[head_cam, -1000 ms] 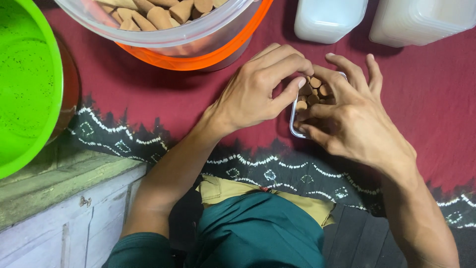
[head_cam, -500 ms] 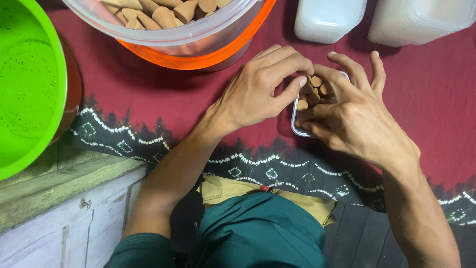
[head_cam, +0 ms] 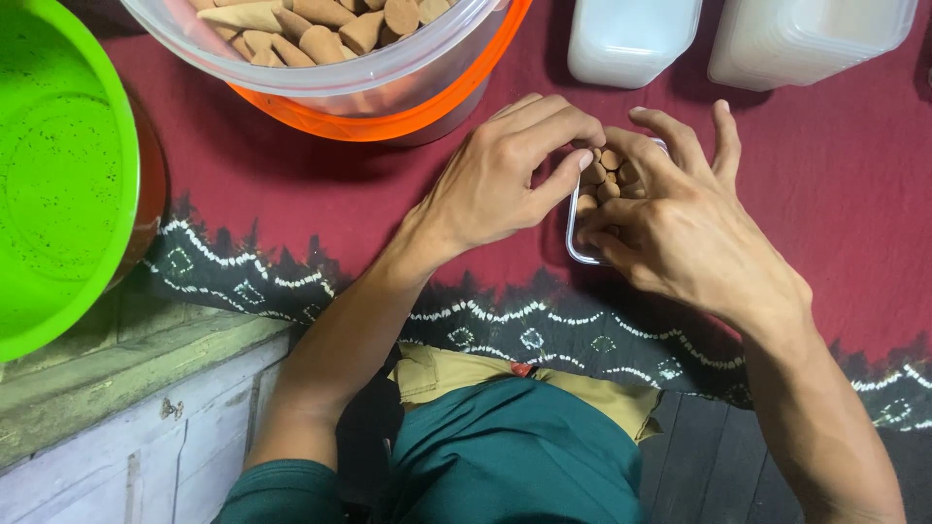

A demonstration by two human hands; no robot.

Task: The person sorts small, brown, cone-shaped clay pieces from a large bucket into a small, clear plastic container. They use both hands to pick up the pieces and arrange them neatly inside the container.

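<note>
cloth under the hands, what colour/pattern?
Dark red cloth with a black border of white wavy lines and diamonds along its near edge; the head view shows it.

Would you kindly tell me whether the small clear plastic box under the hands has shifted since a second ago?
No. The small clear plastic box sits at the same spot against the white zigzag border of the red cloth, with both hands over it as before.

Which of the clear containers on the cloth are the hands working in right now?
The small clear box under both hands, holding brown cones. The left hand and right hand touch it; the big cone-filled tub and two white containers sit untouched farther back.
</note>
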